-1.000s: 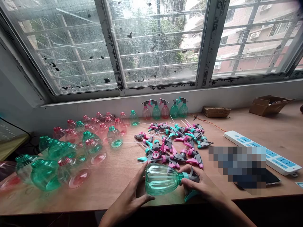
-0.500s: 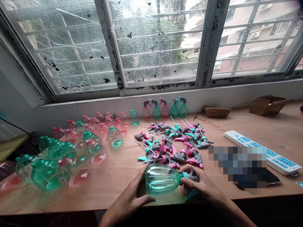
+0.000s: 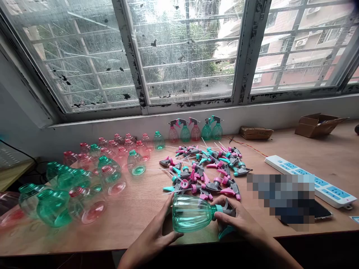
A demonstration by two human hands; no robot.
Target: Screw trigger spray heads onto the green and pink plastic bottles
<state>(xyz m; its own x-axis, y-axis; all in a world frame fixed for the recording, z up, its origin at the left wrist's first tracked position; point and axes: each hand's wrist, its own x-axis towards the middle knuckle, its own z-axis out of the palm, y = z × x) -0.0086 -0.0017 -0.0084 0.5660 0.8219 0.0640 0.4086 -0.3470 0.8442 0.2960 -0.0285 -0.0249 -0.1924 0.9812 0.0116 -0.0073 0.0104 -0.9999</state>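
Observation:
A clear green spray bottle (image 3: 192, 213) lies on its side in the air over the table's front edge, its base to the left. My left hand (image 3: 157, 231) is closed around the base end, thumb below and fingers behind. At the neck, my right hand (image 3: 238, 216) pinches the teal collar (image 3: 218, 209) of the grey and teal spray head, whose trigger (image 3: 226, 232) points down. Just beyond the bottle lies a pile of loose spray heads (image 3: 200, 173) in pink, teal and grey, some with white tubes.
Several open green and pink bottles (image 3: 54, 207) stand on the left. Along the wall is a row of bottles with heads fitted (image 3: 195, 130). To the right are a white power strip (image 3: 308, 179), a phone (image 3: 322, 210) partly blurred out, and cardboard boxes (image 3: 256, 132).
My left thumb has drawn in against the underside of the bottle's base. The bottle and my right hand have hardly moved.

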